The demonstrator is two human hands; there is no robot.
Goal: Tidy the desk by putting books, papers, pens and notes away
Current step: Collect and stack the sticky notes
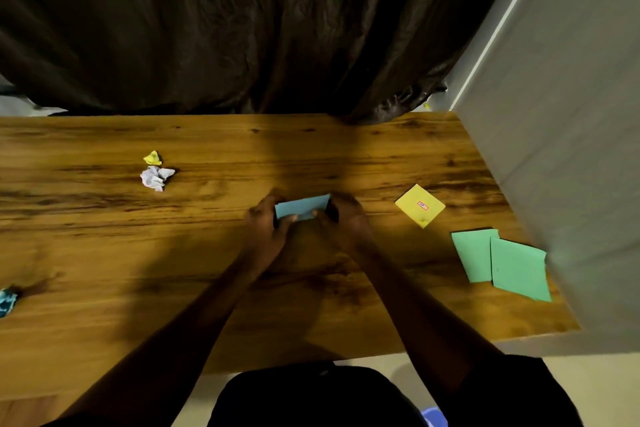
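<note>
Wooden and warm-toned, the tabletop (207, 288) carries a scatter of paper. At its middle both hands meet on a blue paper (303, 207), raised a little off the wood. The left hand (266, 224) grips the paper's left end and the right hand (344, 218) grips its right end. Their fingers (263, 206) are curled round the paper's edges and the thumbs press on its near side.

To the right of the hands, apart from them, a yellow pad (420, 205) lies flat and turned cornerwise, with a small red-edged label on top. Nearer the right edge lie two green sheets (474, 256), the right one overlapping the left. The far corner of the right one reaches the grey panel (571, 114) that borders the tabletop on that side.

Well to the left sit a yellow wad (152, 158) and, just in front of it, a white wad (156, 177), close together. A blue wad (7, 302) shows at the picture's left edge, cut off by it.

A dark, creased curtain (242, 28) hangs behind the far edge. Low in the view, beyond the near edge, part of a blue object (434, 418) sits on the floor; what it is cannot be told.
</note>
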